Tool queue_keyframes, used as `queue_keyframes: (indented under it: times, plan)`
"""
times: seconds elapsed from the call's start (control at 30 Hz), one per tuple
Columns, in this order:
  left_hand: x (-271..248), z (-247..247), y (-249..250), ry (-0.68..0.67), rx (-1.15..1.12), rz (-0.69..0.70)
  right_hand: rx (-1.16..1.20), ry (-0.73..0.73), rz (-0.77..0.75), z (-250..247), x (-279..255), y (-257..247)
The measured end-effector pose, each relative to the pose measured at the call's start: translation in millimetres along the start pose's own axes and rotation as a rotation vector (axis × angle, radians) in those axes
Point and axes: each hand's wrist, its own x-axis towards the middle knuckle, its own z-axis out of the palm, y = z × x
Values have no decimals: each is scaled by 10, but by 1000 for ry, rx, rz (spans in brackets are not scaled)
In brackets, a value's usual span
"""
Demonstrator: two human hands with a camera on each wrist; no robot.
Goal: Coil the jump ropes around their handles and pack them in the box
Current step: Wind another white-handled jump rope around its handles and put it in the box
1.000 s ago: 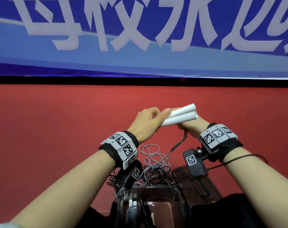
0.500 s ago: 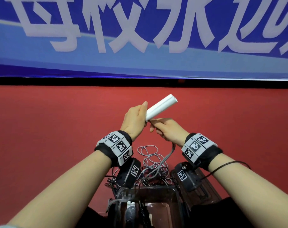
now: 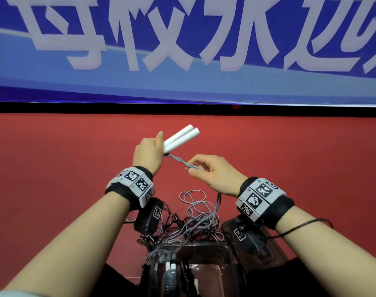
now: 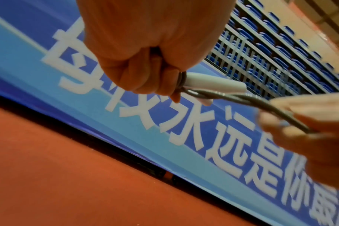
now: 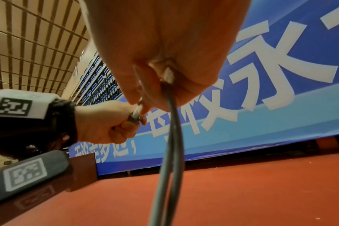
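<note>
My left hand [image 3: 149, 154] grips the lower ends of two white jump rope handles [image 3: 181, 137], which point up and to the right side by side. From their base a doubled grey rope [image 3: 180, 162] runs down to my right hand [image 3: 206, 171], which pinches it between thumb and fingers. In the left wrist view the rope [image 4: 232, 97] leaves the white handles [image 4: 209, 83] toward the right hand's fingers [image 4: 300, 120]. Below the right hand [image 5: 159, 50] the two rope strands [image 5: 170, 152] hang down. A clear box [image 3: 195, 269] sits at the bottom centre with coiled ropes inside.
A tangle of loose grey and dark ropes [image 3: 193, 219] lies on the red floor [image 3: 54, 179] just beyond the box. A dark box lid [image 3: 262, 243] lies right of the box. A blue banner [image 3: 182, 50] with white characters stands across the back.
The right hand let go of the handles and slid down the rope to the right. The left hand now holds both handles alone, tilted more upright and shifted left.
</note>
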Motion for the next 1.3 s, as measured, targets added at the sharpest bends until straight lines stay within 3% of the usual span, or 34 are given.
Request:
queue_keyframes:
  times: [0.17,0.33,0.4,0.63,0.8,1.07,1.3]
  plan:
    - [142,-194,-149,28,133,-137,-32,77,-82,-12,6,-121]
    - [-148,-62,-73,-106,637,201,-53,109,-117,12,50,-151]
    - [-223,-20,-116,-187,719,273,-116,98,-98,19,75,-113]
    - [-308,-116,-152,-393,472,345,-36,148,-41,-53,190,12]
    - [-407,-169,-42,-592,300,381,78,88,-10,-43,258,117]
    - [-523,-185,16,-515,96,480,255,-92,198,-111,242,270]
    - [-510,-132,4,-398,-117,316,219,-123,268,61,142,343]
